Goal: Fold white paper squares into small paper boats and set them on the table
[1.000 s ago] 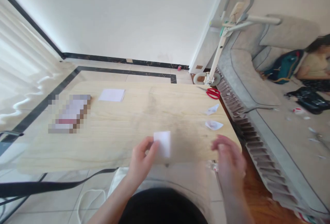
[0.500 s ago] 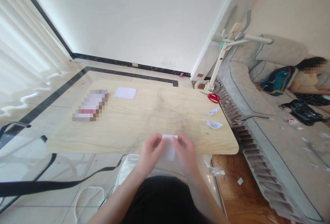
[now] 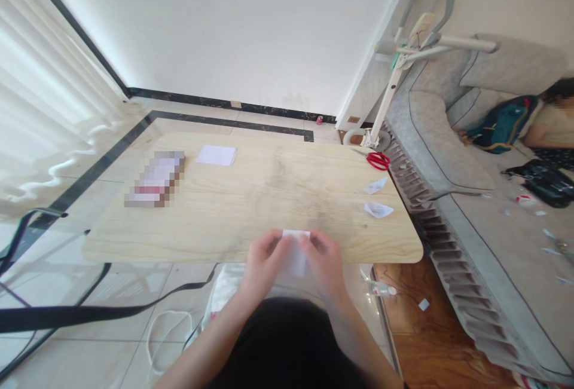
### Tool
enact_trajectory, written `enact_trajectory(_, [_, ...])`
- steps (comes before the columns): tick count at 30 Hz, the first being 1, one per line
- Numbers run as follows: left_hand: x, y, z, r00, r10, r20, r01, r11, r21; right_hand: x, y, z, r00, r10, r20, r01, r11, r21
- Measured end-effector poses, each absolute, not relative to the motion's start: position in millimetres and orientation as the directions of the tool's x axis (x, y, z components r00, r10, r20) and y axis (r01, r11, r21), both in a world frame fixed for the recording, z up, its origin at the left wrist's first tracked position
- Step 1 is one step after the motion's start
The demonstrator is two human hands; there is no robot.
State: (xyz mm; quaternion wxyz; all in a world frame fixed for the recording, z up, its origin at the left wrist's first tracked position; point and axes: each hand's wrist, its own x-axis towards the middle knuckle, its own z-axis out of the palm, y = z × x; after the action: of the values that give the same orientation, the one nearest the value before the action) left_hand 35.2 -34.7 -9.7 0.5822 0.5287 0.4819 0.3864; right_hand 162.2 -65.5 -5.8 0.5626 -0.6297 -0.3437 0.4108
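A small piece of white paper (image 3: 296, 257) is held between both hands at the near edge of the wooden table (image 3: 269, 192). My left hand (image 3: 268, 259) pinches its left side, the thumb lying on top. On the right side my right hand (image 3: 323, 257) grips it the same way, with its other fingers curled underneath. Part of the paper extends past the table edge toward my body. Two folded white paper shapes, one (image 3: 376, 186) behind the other (image 3: 379, 210), lie near the table's right end.
Red-handled scissors (image 3: 378, 161) lie at the far right corner. White sheets (image 3: 216, 155) and a blurred box-like object (image 3: 156, 178) rest on the left. A sofa (image 3: 448, 198) with a seated person (image 3: 553, 120) stands right of the table. A black strap (image 3: 112, 311) hangs at the left.
My view has shifted slightly, so the sofa and scissors appear further right. Both hands keep nearly the same grip on the paper.
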Motion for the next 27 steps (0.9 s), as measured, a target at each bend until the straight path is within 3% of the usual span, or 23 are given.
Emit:
enact_trajectory(21, [29.9, -42.4, -15.8, 0.192, 0.973, -0.129, 0.111, 0.109, 0.988, 161.4, -72.6, -12.0, 0.367, 0.923, -0.111, -0.014, -0.114, -0.993])
enact_trajectory(27, [30.1, -41.7, -15.1, 0.185, 0.98, -0.075, 0.147, 0.048, 0.988, 161.7, -70.7, -14.7, 0.435, 0.895, -0.098, -0.011, -0.104, -0.995])
